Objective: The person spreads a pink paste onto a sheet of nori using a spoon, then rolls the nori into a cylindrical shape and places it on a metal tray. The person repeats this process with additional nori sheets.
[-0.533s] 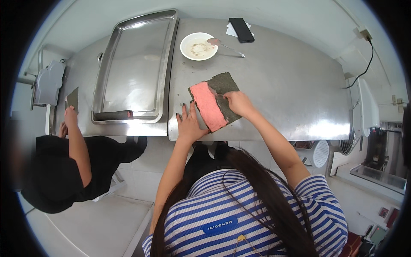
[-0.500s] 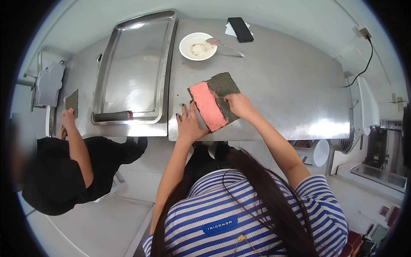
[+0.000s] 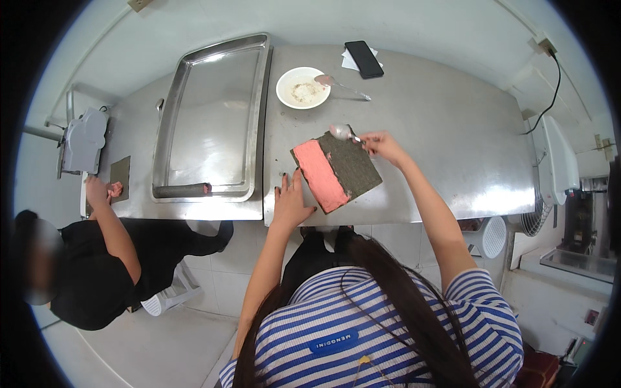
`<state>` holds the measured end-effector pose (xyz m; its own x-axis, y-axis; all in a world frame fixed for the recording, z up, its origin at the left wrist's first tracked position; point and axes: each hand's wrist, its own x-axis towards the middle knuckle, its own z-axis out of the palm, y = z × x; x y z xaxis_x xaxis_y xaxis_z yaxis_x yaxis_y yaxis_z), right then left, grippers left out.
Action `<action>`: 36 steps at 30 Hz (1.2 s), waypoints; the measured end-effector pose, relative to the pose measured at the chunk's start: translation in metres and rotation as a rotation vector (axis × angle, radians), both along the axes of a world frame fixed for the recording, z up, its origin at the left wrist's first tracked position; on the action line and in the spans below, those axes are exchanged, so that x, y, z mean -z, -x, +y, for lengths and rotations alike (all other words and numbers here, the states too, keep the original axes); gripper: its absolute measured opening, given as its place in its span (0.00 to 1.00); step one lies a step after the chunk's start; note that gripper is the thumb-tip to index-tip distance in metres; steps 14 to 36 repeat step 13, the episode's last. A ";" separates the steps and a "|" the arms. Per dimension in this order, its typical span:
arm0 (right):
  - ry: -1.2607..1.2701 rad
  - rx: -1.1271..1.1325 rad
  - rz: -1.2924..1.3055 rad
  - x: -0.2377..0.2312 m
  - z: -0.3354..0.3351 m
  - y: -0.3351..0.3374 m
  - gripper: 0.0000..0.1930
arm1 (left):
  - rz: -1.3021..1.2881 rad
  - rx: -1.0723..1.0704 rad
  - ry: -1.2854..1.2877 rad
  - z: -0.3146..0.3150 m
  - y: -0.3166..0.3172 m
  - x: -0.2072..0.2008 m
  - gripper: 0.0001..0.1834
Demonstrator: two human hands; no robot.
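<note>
Seaweed sheet (image 3: 346, 169) lying diagonally, spoon (image 3: 343, 133) pointing left

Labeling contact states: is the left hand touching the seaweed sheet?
Touching. The head view shows the left hand flat on the table, its fingertips meeting the near left edge of the seaweed sheet, with no visible gap between them.

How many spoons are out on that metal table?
2: one spoon is in the person's right hand, over the seaweed sheet; the other spoon rests by the white bowl. More may be hidden.
</note>
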<state>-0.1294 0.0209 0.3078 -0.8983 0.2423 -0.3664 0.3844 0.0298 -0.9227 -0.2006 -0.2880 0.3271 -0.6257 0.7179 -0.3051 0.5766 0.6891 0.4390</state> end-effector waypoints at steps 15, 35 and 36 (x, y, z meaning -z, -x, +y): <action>-0.271 0.086 -0.008 0.035 0.038 0.099 0.15 | -0.051 -0.308 -0.257 -0.010 0.046 0.016 0.21; -0.271 0.086 -0.008 0.035 0.038 0.099 0.15 | -0.051 -0.308 -0.257 -0.010 0.046 0.016 0.21; -0.271 0.086 -0.008 0.035 0.038 0.099 0.15 | -0.051 -0.308 -0.257 -0.010 0.046 0.016 0.21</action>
